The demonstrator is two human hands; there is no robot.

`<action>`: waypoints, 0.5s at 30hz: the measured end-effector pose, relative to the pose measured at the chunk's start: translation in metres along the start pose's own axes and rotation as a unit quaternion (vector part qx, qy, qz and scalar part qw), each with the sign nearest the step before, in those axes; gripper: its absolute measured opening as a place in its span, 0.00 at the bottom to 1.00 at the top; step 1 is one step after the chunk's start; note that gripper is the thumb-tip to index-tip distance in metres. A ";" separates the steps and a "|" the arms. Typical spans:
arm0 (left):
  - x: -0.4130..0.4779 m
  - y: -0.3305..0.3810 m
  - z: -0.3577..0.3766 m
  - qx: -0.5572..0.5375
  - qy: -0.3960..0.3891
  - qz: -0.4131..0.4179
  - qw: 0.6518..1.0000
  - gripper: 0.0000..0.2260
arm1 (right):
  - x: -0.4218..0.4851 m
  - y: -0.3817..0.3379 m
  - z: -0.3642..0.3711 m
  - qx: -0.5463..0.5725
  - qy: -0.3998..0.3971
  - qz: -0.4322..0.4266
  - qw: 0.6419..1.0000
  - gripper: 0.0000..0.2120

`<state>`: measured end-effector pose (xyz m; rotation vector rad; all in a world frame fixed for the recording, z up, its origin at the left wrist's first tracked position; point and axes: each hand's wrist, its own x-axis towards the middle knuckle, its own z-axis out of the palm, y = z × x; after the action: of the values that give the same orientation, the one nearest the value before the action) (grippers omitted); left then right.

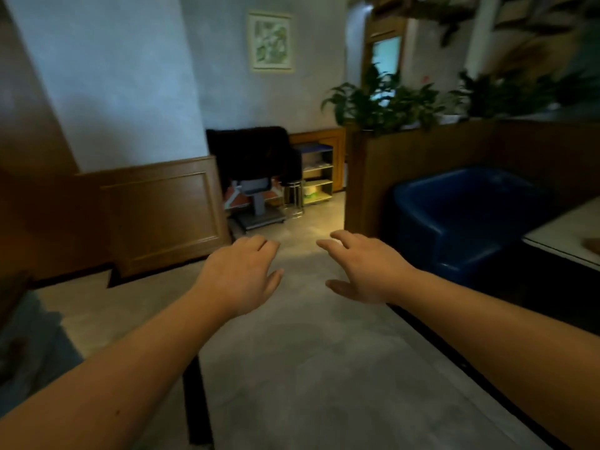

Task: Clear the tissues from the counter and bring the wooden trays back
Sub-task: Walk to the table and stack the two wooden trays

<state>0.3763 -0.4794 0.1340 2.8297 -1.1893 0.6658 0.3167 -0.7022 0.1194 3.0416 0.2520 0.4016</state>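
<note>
Head view: left hand and right hand both empty, palms down, fingers loosely spread, held over grey carpet left of blue armchair. Tissues, wooden trays: not visible.

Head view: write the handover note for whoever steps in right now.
Left hand: open, empty, held out over the floor.
Right hand: open, empty, level with the left.
Job's things: no tissues, counter or wooden trays in view. Ahead: a passage with a black chair and a shelf; a blue seat and a table edge at right.
Done: cannot tell from this view.
Left: find the counter, clear the tissues, bring the trays back.
</note>
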 end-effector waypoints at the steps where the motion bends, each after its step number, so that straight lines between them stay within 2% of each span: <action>1: 0.010 0.021 -0.001 -0.007 0.003 0.021 1.000 0.24 | -0.017 0.017 -0.003 -0.006 0.006 0.019 1.000 0.36; 8: 0.087 0.172 0.004 -0.064 0.035 0.107 0.992 0.22 | -0.134 0.133 -0.014 -0.012 0.000 0.164 0.986 0.37; 13: 0.158 0.311 0.009 -0.135 0.069 0.160 0.975 0.22 | -0.233 0.248 -0.036 -0.003 0.039 0.282 0.959 0.37; 15: 0.181 0.355 0.010 -0.151 0.076 0.186 0.968 0.22 | -0.266 0.290 -0.042 -0.011 0.033 0.299 0.954 0.38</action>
<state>0.2508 -0.8572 0.1375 2.2874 -1.6490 0.6312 0.0970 -1.0311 0.1168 3.0228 -0.6827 0.5250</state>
